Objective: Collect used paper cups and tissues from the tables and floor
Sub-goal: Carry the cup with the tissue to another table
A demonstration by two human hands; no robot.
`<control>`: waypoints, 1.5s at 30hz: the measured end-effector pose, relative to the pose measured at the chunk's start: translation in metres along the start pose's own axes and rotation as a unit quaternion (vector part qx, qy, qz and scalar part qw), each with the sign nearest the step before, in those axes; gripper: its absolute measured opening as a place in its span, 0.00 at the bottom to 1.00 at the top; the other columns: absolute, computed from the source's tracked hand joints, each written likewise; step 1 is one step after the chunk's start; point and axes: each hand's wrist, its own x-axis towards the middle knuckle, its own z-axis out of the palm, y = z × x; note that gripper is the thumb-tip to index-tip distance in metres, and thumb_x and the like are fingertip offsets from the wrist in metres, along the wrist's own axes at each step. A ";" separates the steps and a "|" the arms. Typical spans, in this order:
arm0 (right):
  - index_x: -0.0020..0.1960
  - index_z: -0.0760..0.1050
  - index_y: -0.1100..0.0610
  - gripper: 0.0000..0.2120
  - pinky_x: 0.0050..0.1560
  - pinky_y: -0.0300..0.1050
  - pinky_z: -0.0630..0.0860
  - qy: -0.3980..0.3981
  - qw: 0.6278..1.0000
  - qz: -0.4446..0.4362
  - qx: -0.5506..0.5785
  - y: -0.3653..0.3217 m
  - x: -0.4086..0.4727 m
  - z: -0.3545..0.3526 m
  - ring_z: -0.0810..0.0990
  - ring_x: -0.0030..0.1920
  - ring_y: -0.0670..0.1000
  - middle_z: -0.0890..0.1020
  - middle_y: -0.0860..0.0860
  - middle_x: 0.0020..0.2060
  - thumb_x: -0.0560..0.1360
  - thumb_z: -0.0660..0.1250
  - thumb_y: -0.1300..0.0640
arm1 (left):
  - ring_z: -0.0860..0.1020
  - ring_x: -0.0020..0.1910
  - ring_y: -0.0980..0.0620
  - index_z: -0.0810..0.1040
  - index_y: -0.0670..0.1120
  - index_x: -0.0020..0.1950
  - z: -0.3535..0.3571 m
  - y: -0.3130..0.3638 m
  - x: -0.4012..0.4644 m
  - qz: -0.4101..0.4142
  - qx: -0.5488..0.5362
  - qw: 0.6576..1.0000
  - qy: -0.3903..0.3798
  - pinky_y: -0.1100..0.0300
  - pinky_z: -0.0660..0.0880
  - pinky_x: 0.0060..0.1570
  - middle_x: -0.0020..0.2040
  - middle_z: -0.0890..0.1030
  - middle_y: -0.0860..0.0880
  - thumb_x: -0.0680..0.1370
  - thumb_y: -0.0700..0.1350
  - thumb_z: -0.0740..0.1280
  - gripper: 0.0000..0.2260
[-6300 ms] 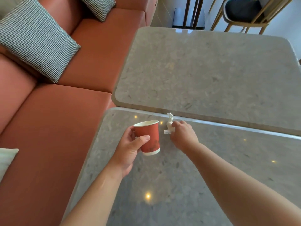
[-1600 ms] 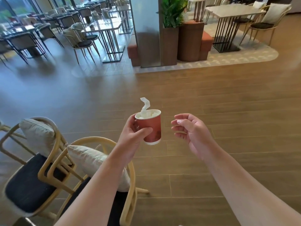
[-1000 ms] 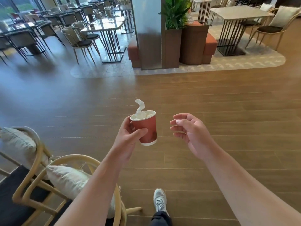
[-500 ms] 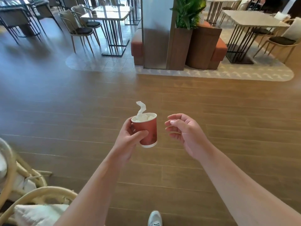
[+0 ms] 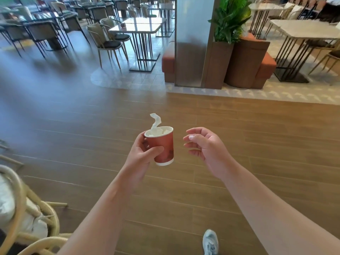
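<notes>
the left hand (image 5: 142,153) grasps a red paper cup (image 5: 162,146) upright above the wooden floor (image 5: 73,144), a white tissue (image 5: 156,126) stuffed inside it. just beside it, the right hand (image 5: 207,148) hangs released, fingers loosely curled, holding nothing.

Open wooden floor (image 5: 239,129) lies ahead of both hands. A wicker chair (image 5: 22,208) crowds the lower left. Farther off, a pillar (image 5: 191,43), planters (image 5: 244,61) and a table (image 5: 141,26) stand in the way.

Paper cup (image 5: 162,147) between left-hand fingers (image 5: 142,142) and thumb; tissue (image 5: 156,124) in cup, above fingertips; right hand (image 5: 206,146) just right.
</notes>
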 end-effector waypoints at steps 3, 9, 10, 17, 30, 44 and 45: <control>0.52 0.78 0.55 0.07 0.38 0.40 0.77 -0.024 1.000 0.008 0.001 0.000 0.026 0.007 0.82 0.41 0.47 0.85 0.50 0.43 0.78 0.64 0.63 | 0.80 0.56 0.51 0.77 0.50 0.63 -0.011 0.000 0.018 0.006 0.009 1.000 0.023 0.56 0.77 0.53 0.56 0.83 0.48 0.61 0.47 0.77 0.30; 0.53 0.78 0.56 0.07 0.38 0.40 0.78 -0.066 0.997 0.024 0.014 -0.005 0.098 0.017 0.82 0.41 0.48 0.85 0.51 0.42 0.77 0.65 0.64 | 0.82 0.55 0.53 0.81 0.59 0.58 -0.031 -0.001 0.068 0.005 0.036 0.997 0.066 0.58 0.79 0.51 0.54 0.85 0.52 0.63 0.46 0.77 0.24; 0.53 0.78 0.56 0.07 0.38 0.41 0.78 -0.075 0.997 0.028 0.018 -0.007 0.112 0.018 0.82 0.41 0.48 0.85 0.50 0.42 0.77 0.65 0.64 | 0.82 0.54 0.53 0.81 0.60 0.58 -0.034 0.000 0.078 0.003 0.042 0.996 0.078 0.58 0.79 0.51 0.54 0.85 0.52 0.63 0.46 0.77 0.24; 0.52 0.77 0.56 0.07 0.38 0.41 0.77 -0.127 0.990 0.047 0.038 -0.031 0.217 0.027 0.82 0.39 0.47 0.84 0.51 0.41 0.77 0.64 0.65 | 0.82 0.58 0.51 0.79 0.57 0.63 -0.043 0.016 0.158 0.006 0.066 0.989 0.135 0.55 0.77 0.55 0.58 0.84 0.50 0.65 0.47 0.77 0.26; 0.50 0.78 0.57 0.07 0.38 0.41 0.76 -0.273 0.958 0.069 0.054 -0.064 0.338 0.096 0.81 0.36 0.48 0.84 0.51 0.39 0.77 0.64 0.66 | 0.82 0.54 0.54 0.74 0.48 0.65 -0.067 0.066 0.213 0.054 0.054 0.956 0.284 0.58 0.79 0.54 0.53 0.84 0.51 0.59 0.47 0.77 0.35; 0.49 0.78 0.57 0.08 0.39 0.41 0.76 -0.413 0.905 0.104 0.013 -0.033 0.368 0.284 0.81 0.37 0.48 0.83 0.51 0.39 0.77 0.64 0.67 | 0.82 0.50 0.55 0.76 0.47 0.61 -0.213 0.098 0.189 0.095 0.036 0.891 0.442 0.59 0.81 0.50 0.50 0.84 0.50 0.58 0.48 0.77 0.32; 0.49 0.78 0.57 0.08 0.39 0.41 0.76 -0.418 0.902 0.106 0.008 -0.030 0.372 0.302 0.80 0.37 0.48 0.83 0.51 0.39 0.77 0.64 0.67 | 0.82 0.51 0.54 0.76 0.46 0.62 -0.229 0.099 0.188 0.094 0.034 0.889 0.447 0.58 0.81 0.51 0.51 0.84 0.49 0.59 0.48 0.77 0.32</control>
